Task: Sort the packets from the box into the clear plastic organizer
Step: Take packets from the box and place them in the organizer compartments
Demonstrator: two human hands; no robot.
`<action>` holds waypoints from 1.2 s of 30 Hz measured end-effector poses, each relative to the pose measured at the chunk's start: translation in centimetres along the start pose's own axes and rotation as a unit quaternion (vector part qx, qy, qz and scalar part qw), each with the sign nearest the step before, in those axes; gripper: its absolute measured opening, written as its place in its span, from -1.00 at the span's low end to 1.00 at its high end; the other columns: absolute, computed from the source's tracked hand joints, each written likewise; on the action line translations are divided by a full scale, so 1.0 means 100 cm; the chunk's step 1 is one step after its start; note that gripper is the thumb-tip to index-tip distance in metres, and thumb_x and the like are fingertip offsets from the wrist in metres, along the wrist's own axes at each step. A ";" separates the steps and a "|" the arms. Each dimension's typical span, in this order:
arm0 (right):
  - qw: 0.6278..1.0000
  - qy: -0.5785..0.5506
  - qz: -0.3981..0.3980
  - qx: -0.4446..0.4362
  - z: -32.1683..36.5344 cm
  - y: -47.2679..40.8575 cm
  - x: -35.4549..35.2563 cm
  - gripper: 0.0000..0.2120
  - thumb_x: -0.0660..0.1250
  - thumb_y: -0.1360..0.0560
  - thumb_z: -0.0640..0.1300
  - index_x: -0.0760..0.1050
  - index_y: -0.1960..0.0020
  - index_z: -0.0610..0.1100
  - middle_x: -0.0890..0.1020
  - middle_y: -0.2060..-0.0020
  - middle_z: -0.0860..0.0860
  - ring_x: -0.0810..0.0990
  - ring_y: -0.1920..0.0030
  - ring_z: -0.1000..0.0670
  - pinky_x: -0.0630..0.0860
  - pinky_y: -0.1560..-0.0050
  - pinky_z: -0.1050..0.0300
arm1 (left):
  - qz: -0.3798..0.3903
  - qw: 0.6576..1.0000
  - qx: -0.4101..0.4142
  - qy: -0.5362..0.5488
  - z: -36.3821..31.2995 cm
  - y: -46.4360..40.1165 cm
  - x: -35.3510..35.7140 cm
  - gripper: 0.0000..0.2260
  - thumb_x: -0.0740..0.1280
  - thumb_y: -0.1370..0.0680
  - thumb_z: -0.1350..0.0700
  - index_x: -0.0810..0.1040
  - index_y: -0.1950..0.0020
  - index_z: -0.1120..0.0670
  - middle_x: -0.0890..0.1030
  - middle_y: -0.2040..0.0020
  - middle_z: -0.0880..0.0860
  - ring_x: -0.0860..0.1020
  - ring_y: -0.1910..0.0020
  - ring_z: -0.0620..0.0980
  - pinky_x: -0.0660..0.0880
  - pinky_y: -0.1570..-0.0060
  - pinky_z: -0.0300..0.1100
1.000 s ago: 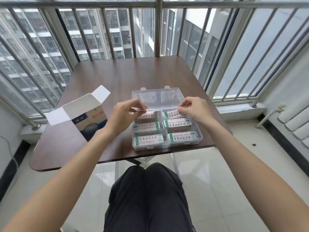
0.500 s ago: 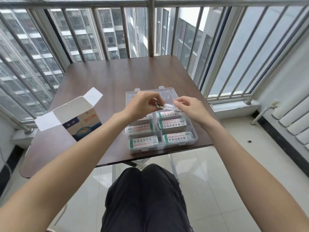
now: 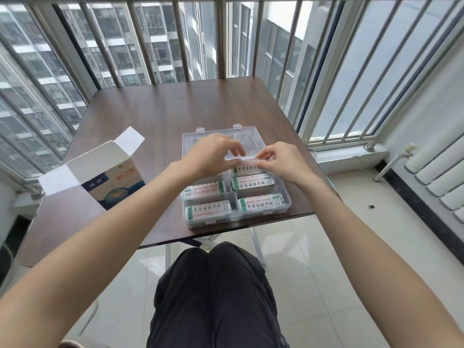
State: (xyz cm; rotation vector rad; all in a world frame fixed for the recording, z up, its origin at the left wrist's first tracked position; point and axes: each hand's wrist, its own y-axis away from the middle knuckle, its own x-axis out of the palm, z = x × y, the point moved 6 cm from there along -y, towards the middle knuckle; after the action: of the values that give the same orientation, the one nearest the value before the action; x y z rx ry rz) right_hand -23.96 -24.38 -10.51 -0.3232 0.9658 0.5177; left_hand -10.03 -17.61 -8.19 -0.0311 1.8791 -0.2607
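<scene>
A clear plastic organizer (image 3: 287, 204) lies open at the table's near edge, its lid (image 3: 216, 136) laid flat behind it. Its compartments hold white packets with green ends, such as the one at the front right (image 3: 261, 203) and another at the front left (image 3: 207, 209). My left hand (image 3: 213, 156) and my right hand (image 3: 281, 160) meet above the back right compartment, pinching a thin white packet (image 3: 247, 162) between their fingertips. The back left compartment is hidden under my left hand. The opened blue-and-white box (image 3: 118, 182) stands to the left.
The dark wooden table (image 3: 155, 114) stands against a metal balcony railing (image 3: 221, 38). Its near edge runs just under the organizer. A white radiator (image 3: 442, 177) is on the right wall. My dark-trousered knees (image 3: 213, 285) are below the table.
Both hands have come together over the organizer's back right part, my left hand moving right from the back left compartment. They now hold one packet between them.
</scene>
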 end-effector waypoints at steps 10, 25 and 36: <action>0.997 0.042 -0.035 -0.052 0.005 0.006 -0.006 -0.80 0.27 -0.54 0.00 0.63 -0.06 -0.01 0.51 0.00 -0.01 0.50 0.00 0.00 0.41 -0.01 0.10 | 0.023 0.999 -0.031 -0.035 -0.003 0.001 0.010 -0.83 0.35 -0.53 -0.01 0.63 -0.07 -0.01 0.66 0.03 -0.06 0.51 0.13 -0.13 0.37 0.17 -0.26; 0.994 0.070 -0.071 -0.036 -0.003 0.050 -0.015 -0.81 0.24 -0.55 0.03 0.58 -0.04 0.00 0.68 0.12 0.05 0.63 0.10 -0.05 0.56 0.04 -0.02 | 0.017 0.994 -0.083 -0.064 -0.012 0.037 -0.006 -0.74 0.27 -0.54 -0.15 0.58 -0.06 -0.02 0.66 0.06 -0.09 0.49 0.23 -0.14 0.25 0.41 -0.34; 0.995 0.082 -0.051 -0.022 0.000 0.056 -0.016 -0.83 0.25 -0.55 0.01 0.58 -0.03 0.01 0.68 0.10 0.03 0.63 0.06 -0.07 0.56 0.01 -0.04 | 0.016 0.993 -0.104 -0.049 -0.016 0.036 -0.003 -0.74 0.28 -0.54 -0.13 0.60 -0.06 0.01 0.67 0.06 -0.06 0.51 0.22 -0.13 0.28 0.40 -0.36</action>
State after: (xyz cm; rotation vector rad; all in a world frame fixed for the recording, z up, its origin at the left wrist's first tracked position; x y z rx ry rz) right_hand -27.72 -20.15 -9.36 -0.4578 1.0910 0.4252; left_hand -11.06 -13.76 -8.10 -0.1529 1.8006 -0.0391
